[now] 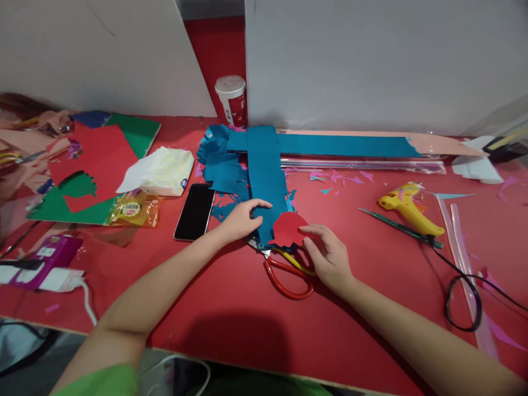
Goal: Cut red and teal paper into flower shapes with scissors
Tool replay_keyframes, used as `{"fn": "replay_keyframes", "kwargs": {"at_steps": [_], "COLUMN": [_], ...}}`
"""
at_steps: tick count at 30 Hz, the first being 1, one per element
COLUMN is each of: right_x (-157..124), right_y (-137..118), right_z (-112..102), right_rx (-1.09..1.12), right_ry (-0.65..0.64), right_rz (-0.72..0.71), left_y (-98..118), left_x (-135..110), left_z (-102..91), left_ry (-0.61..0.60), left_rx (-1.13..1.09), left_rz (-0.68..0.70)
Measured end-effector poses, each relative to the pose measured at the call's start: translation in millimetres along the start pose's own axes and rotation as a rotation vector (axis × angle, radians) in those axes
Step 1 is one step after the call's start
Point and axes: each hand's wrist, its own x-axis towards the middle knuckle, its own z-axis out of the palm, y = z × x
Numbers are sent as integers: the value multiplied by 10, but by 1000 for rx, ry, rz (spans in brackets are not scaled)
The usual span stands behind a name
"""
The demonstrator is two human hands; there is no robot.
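My right hand [330, 257] pinches the right edge of a small red paper cutout [290, 228], rounded on top and jagged below. The cutout lies over the lower end of a blue paper strip [264, 165]. At that strip's left edge rests my left hand [243, 220], its index finger and thumb apart on the blue paper; its other fingers are hidden. Just below the cutout are scissors with red and yellow handles [289, 279], their blades partly under the blue paper. Blue paper scraps [225, 170] are heaped left of the strip.
A black phone [194, 212] lies left of my left hand. On the right are a yellow glue gun [412, 209], a green-handled tool [400, 226] and a looping black cable. A lidded paper cup [232, 102] stands behind. Red and green sheets [103, 154] and a power strip [49, 269] lie left.
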Motion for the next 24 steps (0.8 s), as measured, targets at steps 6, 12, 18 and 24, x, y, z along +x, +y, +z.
{"fn": "replay_keyframes", "kwargs": {"at_steps": [6,12,18,24], "right_x": [46,241,437,418], "right_y": [25,-9,25,48], "right_z": [-5,9,185,195], "right_rx": [31,82,239,512], "right_ry": [9,-19,-70,-74], "right_rz": [42,75,213,401], "left_y": [31,-25,-142,-123], "left_x": [-65,-66,-34,-50], "left_z": [-4,30,82,51], "left_ry": [-44,-57,-47,-88], "left_rx": [-48,-132,-296,-226], "left_rz": [7,32,183,114]}}
